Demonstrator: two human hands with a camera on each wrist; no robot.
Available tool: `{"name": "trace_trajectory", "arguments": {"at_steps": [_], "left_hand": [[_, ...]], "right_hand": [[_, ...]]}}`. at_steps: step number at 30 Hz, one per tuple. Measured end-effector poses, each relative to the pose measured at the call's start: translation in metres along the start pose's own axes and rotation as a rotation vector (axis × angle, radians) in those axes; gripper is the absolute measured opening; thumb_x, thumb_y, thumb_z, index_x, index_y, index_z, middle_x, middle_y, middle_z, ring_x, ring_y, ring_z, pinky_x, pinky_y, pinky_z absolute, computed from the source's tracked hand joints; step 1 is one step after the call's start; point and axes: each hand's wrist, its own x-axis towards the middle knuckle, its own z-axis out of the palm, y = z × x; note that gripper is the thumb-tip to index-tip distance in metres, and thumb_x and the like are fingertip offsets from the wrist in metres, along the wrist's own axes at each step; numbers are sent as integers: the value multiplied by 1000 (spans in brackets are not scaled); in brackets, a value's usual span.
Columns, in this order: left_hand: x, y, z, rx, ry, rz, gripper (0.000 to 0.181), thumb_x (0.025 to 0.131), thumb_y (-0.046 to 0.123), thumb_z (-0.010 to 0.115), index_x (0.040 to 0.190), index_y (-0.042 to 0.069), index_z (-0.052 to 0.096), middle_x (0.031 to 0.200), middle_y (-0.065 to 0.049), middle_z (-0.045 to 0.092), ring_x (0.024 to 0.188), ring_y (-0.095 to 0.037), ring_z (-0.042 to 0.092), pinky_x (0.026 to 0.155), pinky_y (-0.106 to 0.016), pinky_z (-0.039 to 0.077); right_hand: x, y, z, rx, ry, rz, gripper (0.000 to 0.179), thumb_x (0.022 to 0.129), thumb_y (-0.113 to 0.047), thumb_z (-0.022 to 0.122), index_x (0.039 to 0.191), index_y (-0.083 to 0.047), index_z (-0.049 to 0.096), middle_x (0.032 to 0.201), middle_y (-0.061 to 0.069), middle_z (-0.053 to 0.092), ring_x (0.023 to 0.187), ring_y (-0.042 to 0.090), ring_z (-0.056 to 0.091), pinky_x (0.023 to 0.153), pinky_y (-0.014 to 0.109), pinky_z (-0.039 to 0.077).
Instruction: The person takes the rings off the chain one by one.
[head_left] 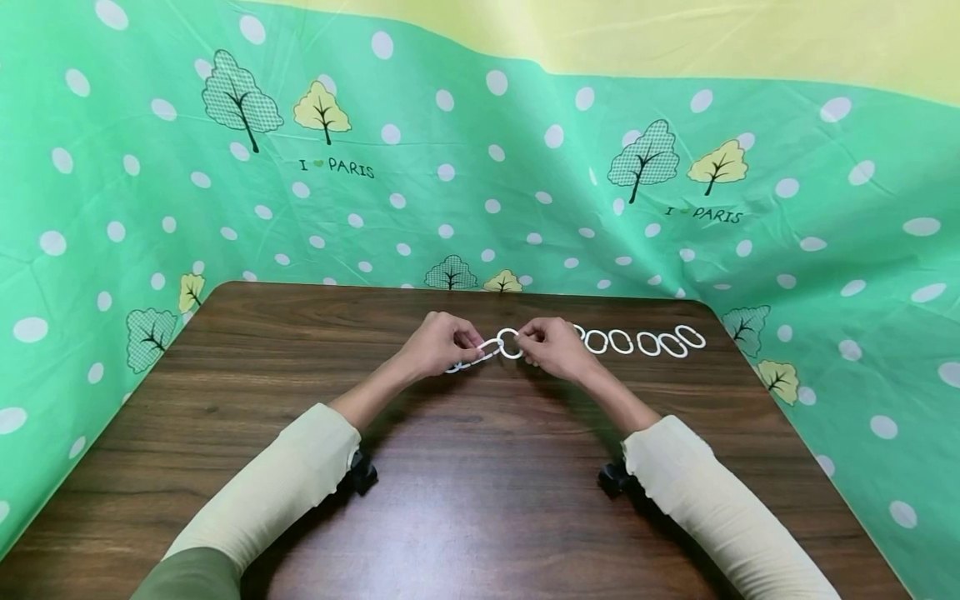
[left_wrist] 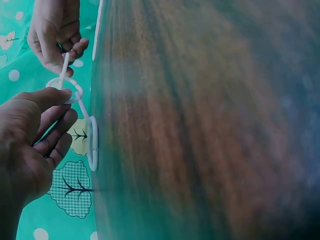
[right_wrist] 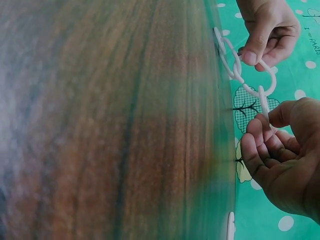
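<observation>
Both hands meet over the far middle part of the table with white oval links between them. My left hand (head_left: 442, 343) pinches one link (right_wrist: 273, 82) between thumb and fingertips. Through that link passes another white link (right_wrist: 263, 102), pinched by the thumb and fingers of my right hand (head_left: 557, 346). From the left hand's link a short chain (left_wrist: 93, 145) of joined links trails down to the tabletop. In the head view the left fingers cover part of this chain.
Several loose white links (head_left: 684, 327) lie in a row on the dark wooden table (head_left: 480, 467), to the right of the right hand. A green dotted cloth (head_left: 465, 192) hangs behind the table's far edge and along both sides.
</observation>
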Motion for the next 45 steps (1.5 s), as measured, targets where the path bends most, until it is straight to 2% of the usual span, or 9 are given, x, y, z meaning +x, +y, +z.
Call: {"name": "trace_trajectory", "arguments": {"at_steps": [5,14,29,35,41,45], "left_hand": [[1,1,2,7,-7,16,5,96,6,88,100,3,88,89,-7,87,81,-10,81,70,-21,61],[2,6,3,42,10,45,4,95,5,88,98,3,88,88,-8,87,79,-10,81,69,-18,59],[3,17,8,111,34,44,4,94,7,88,98,5,89,88,-5,87,78,-9,79,74,-21,59],[4,20,10,110,27,33,4,94,6,88,97,4,88,87,-5,87,77,-9,79,73,-21,60],[5,24,11,113,33,30,4,95,8,87,97,4,88,87,-5,87,79,-10,81,77,-24,63],[6,24,10,108,28,21,4,95,7,87,97,4,88,88,-6,87,78,-10,80,73,-23,62]], "right_hand": [[1,1,1,-26,8,27,25,108,-18,67,113,3,80,79,4,76,67,10,66,61,22,52],[1,-2,0,-38,30,33,25,105,-16,66,112,3,82,83,10,80,66,10,68,64,22,55],[0,0,-7,-102,24,17,25,103,-15,65,108,0,84,78,7,80,65,10,69,64,25,55],[0,1,-10,-104,8,24,25,104,-14,66,112,2,84,80,8,80,66,10,70,63,24,55],[1,0,-14,-119,20,-7,26,104,-14,66,111,4,84,81,9,81,65,10,70,62,24,56],[2,4,-21,-186,48,-31,28,103,-16,64,109,2,84,85,9,83,71,12,73,69,27,57]]}}
